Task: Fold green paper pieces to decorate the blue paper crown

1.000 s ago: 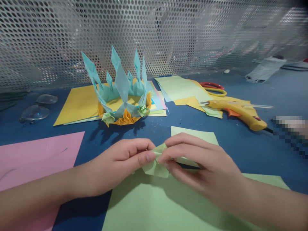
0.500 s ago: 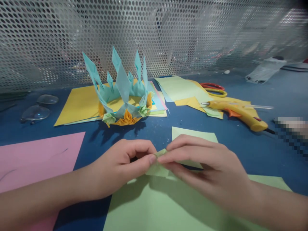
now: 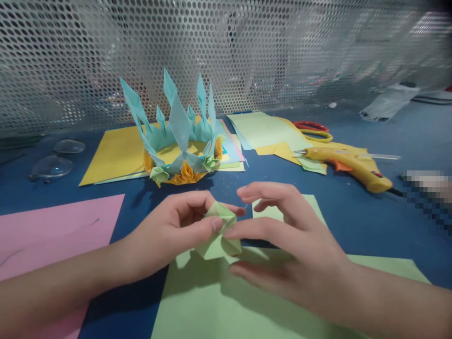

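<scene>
My left hand (image 3: 169, 233) pinches a small folded light-green paper piece (image 3: 218, 230) between thumb and fingers, lifted above a large light-green sheet (image 3: 226, 301). My right hand (image 3: 282, 240) is beside it on the right, forefinger tip touching the piece, the other fingers spread apart. A smaller light-green square (image 3: 314, 209) lies behind my right hand.
A paper crown (image 3: 178, 136) of pale-blue spikes with orange and green folds stands on yellow sheets (image 3: 113, 153). A pink sheet (image 3: 52, 230) lies left. Glasses (image 3: 52, 162) far left. Yellow glue gun (image 3: 353, 165), red-yellow scissors (image 3: 314, 129), loose paper right. Perforated metal screen (image 3: 226, 52) behind.
The folded green piece has been lifted and turned, and shows more open folds. My right hand's fingers have spread and risen from a pinch.
</scene>
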{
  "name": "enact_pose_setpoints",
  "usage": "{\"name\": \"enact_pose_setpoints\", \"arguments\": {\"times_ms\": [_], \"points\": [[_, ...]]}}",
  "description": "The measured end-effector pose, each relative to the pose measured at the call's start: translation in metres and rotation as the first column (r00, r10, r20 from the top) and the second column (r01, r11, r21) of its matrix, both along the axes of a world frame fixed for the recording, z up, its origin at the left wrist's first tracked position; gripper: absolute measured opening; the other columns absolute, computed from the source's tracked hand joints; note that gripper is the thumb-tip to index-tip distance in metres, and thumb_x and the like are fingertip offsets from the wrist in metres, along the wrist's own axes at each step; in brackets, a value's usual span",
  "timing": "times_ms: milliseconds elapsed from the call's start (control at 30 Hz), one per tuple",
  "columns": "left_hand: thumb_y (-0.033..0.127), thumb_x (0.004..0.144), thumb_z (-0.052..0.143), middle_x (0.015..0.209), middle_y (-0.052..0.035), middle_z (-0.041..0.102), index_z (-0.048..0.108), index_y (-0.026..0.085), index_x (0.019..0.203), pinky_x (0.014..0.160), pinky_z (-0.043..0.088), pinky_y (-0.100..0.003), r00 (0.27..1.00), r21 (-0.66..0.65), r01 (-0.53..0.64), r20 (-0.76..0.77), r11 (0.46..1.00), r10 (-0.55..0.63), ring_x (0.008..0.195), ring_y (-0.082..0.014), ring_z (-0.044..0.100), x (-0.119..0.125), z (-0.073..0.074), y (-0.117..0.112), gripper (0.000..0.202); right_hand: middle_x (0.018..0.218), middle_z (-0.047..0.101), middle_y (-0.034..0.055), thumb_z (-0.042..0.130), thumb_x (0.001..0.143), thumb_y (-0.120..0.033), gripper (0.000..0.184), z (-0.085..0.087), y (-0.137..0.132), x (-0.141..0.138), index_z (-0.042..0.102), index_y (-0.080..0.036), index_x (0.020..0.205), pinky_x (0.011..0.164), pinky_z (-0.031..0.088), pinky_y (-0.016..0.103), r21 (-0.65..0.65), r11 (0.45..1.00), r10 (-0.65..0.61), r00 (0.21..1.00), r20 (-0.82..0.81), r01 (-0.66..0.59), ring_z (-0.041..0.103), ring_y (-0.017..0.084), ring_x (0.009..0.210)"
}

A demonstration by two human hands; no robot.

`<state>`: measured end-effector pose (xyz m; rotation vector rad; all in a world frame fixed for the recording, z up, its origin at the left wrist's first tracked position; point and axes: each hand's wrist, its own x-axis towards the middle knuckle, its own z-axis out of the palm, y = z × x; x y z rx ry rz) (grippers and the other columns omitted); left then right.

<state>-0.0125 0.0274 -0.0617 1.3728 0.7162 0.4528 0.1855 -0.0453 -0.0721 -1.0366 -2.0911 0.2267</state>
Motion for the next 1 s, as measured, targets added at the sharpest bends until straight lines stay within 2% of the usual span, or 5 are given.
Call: {"name": "enact_pose_setpoints", "arguments": {"times_ms": [67,200,500,767,1000], "points": [[0.025,0.085,0.067,0.092,0.0,0.067,0.059,0.019,0.067,0.078,0.048,-0.021,0.998,-0.088,-0.005,0.057,0.996,0.01,0.093,-0.0157,0.061,0.001,0.0,-0.002,0.02,0.128,0.047,0.0098,0.068,0.082,-0.012,0.023,-0.002,-0.004,-0.001,0.063,-0.023,0.102,0.097,0.05,0.036,0.037,0.999,-0.001,0.998,0.059,-0.001,0.051,0.026,0.117],[0.028,0.078,0.074,0.101,0.0009,0.064,0.061,0.017,0.065,0.07,0.048,-0.018,0.985,-0.231,0.03,0.172,0.972,0.011,0.08,-0.011,0.059,0.003,-0.001,-0.008,0.022,0.123,0.051,-0.0006,0.067,0.082,-0.007,0.025,-0.006,-0.009,-0.002,0.064,-0.03,0.093,0.096,0.05,0.032,0.153,0.985,-0.074,0.997,-0.018,0.076,0.054,0.021,0.11],[0.028,0.07,0.081,0.062,0.0057,0.059,0.053,0.019,0.071,0.054,0.045,-0.018,0.986,-0.315,-0.115,0.077,0.942,0.146,0.056,-0.0091,0.055,0.004,-0.004,-0.011,0.03,0.122,0.046,0.0039,0.052,0.076,0.006,0.041,0.002,0.003,0.006,0.064,-0.029,0.092,0.091,0.05,0.039,0.276,0.955,-0.124,0.991,0.041,0.108,0.052,0.022,0.11],[0.016,0.068,0.081,0.057,0.0061,0.065,0.049,0.017,0.063,0.054,0.053,-0.016,0.962,-0.432,-0.111,0.179,0.895,0.206,0.052,-0.007,0.062,0.009,-0.001,-0.01,0.033,0.108,0.059,0.0112,0.063,0.08,-0.016,0.018,0.005,0.002,0.005,0.066,-0.024,0.096,0.086,0.053,0.046,0.265,0.964,-0.061,0.993,0.102,0.032,0.06,0.027,0.1],[0.021,0.083,0.073,0.066,0.0031,0.075,0.052,0.019,0.087,0.06,0.055,-0.013,0.97,-0.371,-0.056,0.199,0.927,0.138,0.058,-0.0064,0.069,0.009,-0.006,-0.008,0.022,0.087,0.064,0.0068,0.062,0.093,-0.024,0.006,0.01,0.008,0.007,0.067,-0.024,0.088,0.073,0.054,0.035,0.23,0.973,-0.033,0.995,0.097,0.01,0.064,0.02,0.08]]}}
